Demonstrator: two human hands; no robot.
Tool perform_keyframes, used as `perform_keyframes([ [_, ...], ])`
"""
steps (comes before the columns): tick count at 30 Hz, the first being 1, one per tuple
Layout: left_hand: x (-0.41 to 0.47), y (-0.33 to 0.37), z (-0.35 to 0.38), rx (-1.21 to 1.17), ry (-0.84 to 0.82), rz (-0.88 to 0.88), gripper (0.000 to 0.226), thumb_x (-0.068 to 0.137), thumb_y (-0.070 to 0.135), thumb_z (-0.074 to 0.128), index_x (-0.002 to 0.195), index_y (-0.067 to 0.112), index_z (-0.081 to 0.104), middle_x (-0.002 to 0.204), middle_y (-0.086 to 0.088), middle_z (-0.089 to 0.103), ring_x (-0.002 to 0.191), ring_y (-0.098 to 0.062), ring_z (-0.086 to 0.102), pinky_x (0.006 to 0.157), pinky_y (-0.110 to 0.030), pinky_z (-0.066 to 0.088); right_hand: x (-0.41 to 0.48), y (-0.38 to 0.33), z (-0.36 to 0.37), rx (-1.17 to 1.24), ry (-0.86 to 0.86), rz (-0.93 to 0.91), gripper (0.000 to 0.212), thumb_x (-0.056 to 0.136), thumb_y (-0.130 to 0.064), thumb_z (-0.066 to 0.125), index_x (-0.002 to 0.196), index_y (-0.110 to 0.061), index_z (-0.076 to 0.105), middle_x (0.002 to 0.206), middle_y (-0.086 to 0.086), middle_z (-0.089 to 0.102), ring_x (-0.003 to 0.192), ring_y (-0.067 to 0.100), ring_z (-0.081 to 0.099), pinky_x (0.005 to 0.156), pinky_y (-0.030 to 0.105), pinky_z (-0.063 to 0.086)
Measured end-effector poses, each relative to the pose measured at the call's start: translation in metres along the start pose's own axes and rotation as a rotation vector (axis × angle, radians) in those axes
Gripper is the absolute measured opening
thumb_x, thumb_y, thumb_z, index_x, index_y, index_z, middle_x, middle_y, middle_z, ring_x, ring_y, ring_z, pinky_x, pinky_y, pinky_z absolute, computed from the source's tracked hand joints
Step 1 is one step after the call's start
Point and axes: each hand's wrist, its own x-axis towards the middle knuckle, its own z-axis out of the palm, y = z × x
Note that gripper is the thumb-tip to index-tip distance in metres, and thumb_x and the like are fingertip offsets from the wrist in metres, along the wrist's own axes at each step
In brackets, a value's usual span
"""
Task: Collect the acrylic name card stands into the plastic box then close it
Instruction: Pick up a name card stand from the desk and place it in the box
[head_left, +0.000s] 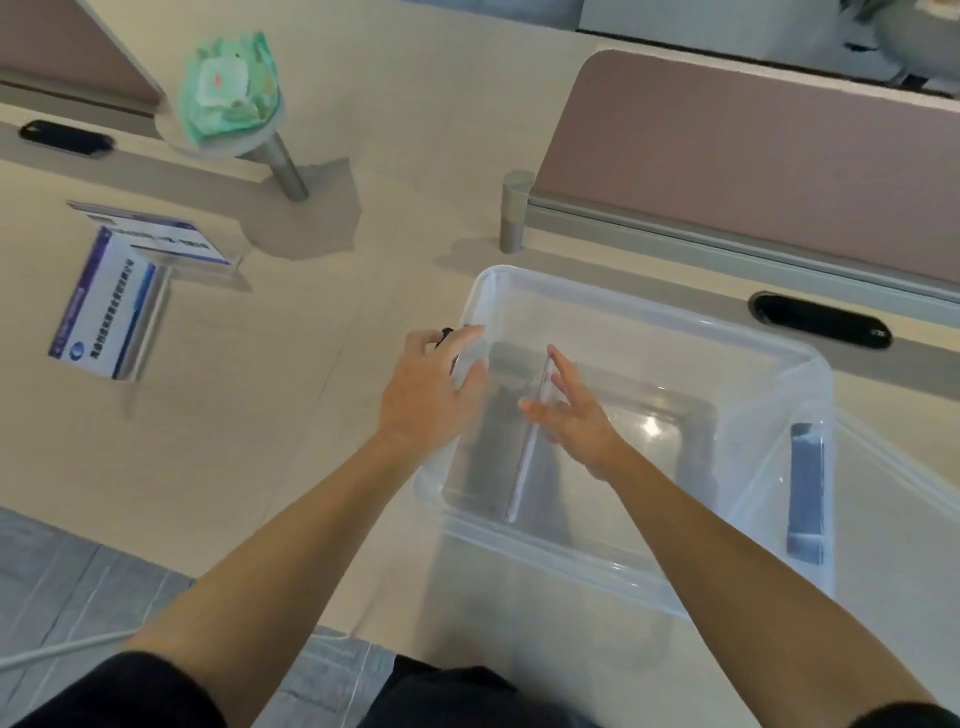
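Observation:
A clear plastic box (644, 317) stands open on the desk in front of me. Inside it a transparent acrylic stand (524, 457) rests on edge, running from near to far. My right hand (576, 415) is inside the box with fingers spread, its fingertips against the stand's upper edge. My left hand (431, 389) grips the box's left wall near the far corner. Two more acrylic name card stands with blue-and-white cards sit on the desk at the left, one upright (156, 234) and one lying flat (104, 306).
The box's clear lid (883, 509) with a blue-grey latch (805, 488) lies against the box's right side. A pink partition (753, 156) runs behind. A green wipes pack (228, 88) sits on a round stand. Black cable ports (821, 322) are set into the desk.

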Motion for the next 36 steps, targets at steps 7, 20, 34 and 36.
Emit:
perform_keyframes([
  [7,-0.001,0.004,-0.006,-0.019,-0.052,-0.039,0.041,0.092,0.04,0.057,0.131,0.05,0.048,0.121,0.009,0.042,0.095,-0.003,0.055,0.088,-0.027,0.048,-0.019,0.0,-0.021,-0.221,-0.075,-0.038,0.096,0.078,-0.058,0.073,0.149,-0.061,0.008,0.164,-0.021,0.016,0.151,0.01,0.022,0.119,0.041,0.033],
  [20,0.009,-0.009,-0.007,-0.376,-0.165,-0.084,0.038,0.089,0.033,0.048,0.123,0.042,0.062,0.13,-0.007,0.051,0.111,-0.007,0.054,0.083,-0.014,0.048,-0.017,0.0,-0.003,-0.378,-0.251,0.077,0.103,0.075,-0.051,0.081,0.132,-0.08,-0.001,0.165,-0.003,0.024,0.138,0.025,0.049,0.11,0.048,0.044],
  [34,-0.02,-0.026,-0.035,-0.551,-0.343,-0.115,0.052,0.096,0.015,0.059,0.134,0.048,0.043,0.121,0.042,0.053,0.112,0.005,0.056,0.083,-0.026,0.057,0.005,-0.006,0.027,-0.055,-0.283,0.06,0.11,0.062,-0.044,0.09,0.131,-0.081,0.012,0.164,-0.008,0.022,0.151,0.016,0.025,0.11,0.05,0.044],
  [36,-0.02,-0.028,-0.034,-0.581,-0.344,-0.143,0.052,0.095,0.021,0.061,0.136,0.048,0.045,0.124,0.04,0.053,0.115,0.0,0.056,0.085,-0.028,0.056,0.007,-0.005,0.03,-0.035,-0.285,0.06,0.113,0.058,-0.047,0.092,0.133,-0.079,0.014,0.165,-0.009,0.021,0.15,0.016,0.026,0.109,0.049,0.046],
])
